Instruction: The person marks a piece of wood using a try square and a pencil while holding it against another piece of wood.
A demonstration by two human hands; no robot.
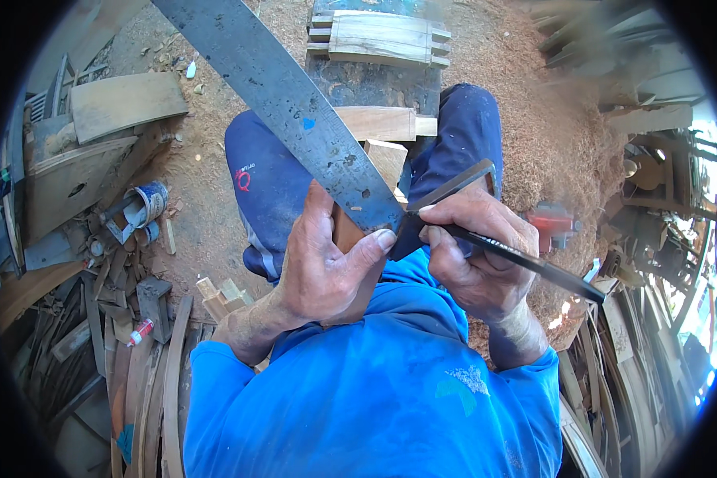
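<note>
A long, broad steel blade [295, 115], spotted with dark stains and one blue mark, slants from the upper left to my lap. My left hand [327, 259] is closed at its near end, thumb pressed on the metal. Brown wood [347, 231] shows behind the blade beside these fingers. My right hand [486, 251] is closed around a slim black bar [554, 275] with pale lettering, pinched between thumb and forefinger. A bent grey metal strip [454, 183] rises over that hand from the blade's end. How the strip, bar and blade join cannot be made out.
Between my knees lie wood blocks [374, 123]. Beyond them a slatted wooden piece [381, 38] rests on a dark board [374, 84]. Curved boards [127, 103] and a white bucket [146, 203] stand left. A blurred red tool [551, 227] lies right, among wood shavings [550, 151].
</note>
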